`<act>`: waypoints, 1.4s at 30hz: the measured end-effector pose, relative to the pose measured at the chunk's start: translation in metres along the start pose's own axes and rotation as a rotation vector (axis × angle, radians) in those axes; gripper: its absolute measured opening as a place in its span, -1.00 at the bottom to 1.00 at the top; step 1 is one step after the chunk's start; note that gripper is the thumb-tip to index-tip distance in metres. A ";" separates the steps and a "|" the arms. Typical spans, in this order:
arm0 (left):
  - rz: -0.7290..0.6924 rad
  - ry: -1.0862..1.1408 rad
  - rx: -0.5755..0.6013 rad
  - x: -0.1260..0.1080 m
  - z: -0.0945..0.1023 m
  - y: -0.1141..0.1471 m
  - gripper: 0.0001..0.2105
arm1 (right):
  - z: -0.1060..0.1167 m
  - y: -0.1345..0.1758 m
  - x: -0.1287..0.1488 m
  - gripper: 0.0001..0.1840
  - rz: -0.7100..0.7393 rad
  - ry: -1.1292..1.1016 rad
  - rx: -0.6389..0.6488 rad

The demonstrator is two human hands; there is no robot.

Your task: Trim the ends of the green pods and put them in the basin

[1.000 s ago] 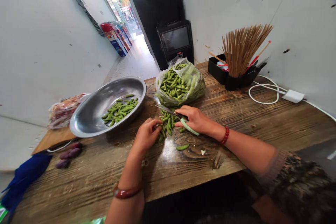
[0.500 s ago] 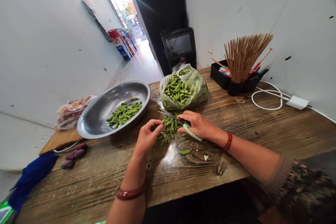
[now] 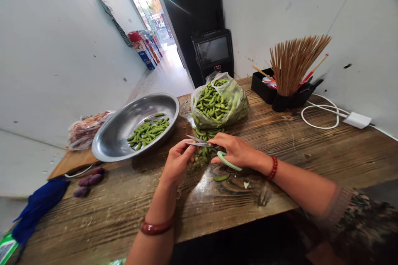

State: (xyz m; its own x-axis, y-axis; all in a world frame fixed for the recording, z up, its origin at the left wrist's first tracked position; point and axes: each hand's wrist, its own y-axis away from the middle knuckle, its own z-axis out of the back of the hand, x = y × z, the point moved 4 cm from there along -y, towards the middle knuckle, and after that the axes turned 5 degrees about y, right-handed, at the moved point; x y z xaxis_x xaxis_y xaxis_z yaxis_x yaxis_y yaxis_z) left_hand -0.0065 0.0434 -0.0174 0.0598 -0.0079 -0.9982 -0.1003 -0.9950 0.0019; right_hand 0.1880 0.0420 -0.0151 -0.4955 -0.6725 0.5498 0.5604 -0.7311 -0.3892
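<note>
My right hand is closed around scissors with pale green handles. Their blades are parted and reach left to the fingertips of my left hand. That hand is pinched on a green edamame pod, mostly hidden by fingers and blades. Beneath and behind the blades lies a loose pile of edamame pods. One separate pod rests nearer me on the wooden table. Just beyond the pile stands a clear plastic bag full of pods. To the left, a metal basin contains more pods.
At the back right, a black holder contains thin wooden sticks, beside a white cable. On the left are several purple, roundish items, a blue cloth and a bagged bundle. A black screen device stands behind the table.
The scissors' blades have come down and toward me, from above the pile to my left fingertips, and their two tips now show apart. My left hand stays pinched. The view has shifted slightly.
</note>
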 end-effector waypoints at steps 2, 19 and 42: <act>0.001 -0.008 0.012 0.001 -0.001 0.000 -0.75 | 0.000 0.000 0.001 -0.45 0.003 -0.009 0.004; -0.005 -0.044 0.028 0.002 -0.010 0.002 -0.78 | -0.001 -0.001 0.003 -0.39 0.008 0.034 0.011; -0.018 -0.157 0.054 0.002 -0.001 -0.001 -0.79 | -0.001 -0.001 -0.001 -0.60 0.027 0.026 0.026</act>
State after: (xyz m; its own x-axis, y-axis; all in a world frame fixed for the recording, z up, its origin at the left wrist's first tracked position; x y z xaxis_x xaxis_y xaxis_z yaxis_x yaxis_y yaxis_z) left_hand -0.0049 0.0439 -0.0194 -0.0936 0.0298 -0.9952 -0.1539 -0.9880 -0.0151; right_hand 0.1870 0.0435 -0.0158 -0.4965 -0.6950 0.5201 0.5910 -0.7095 -0.3839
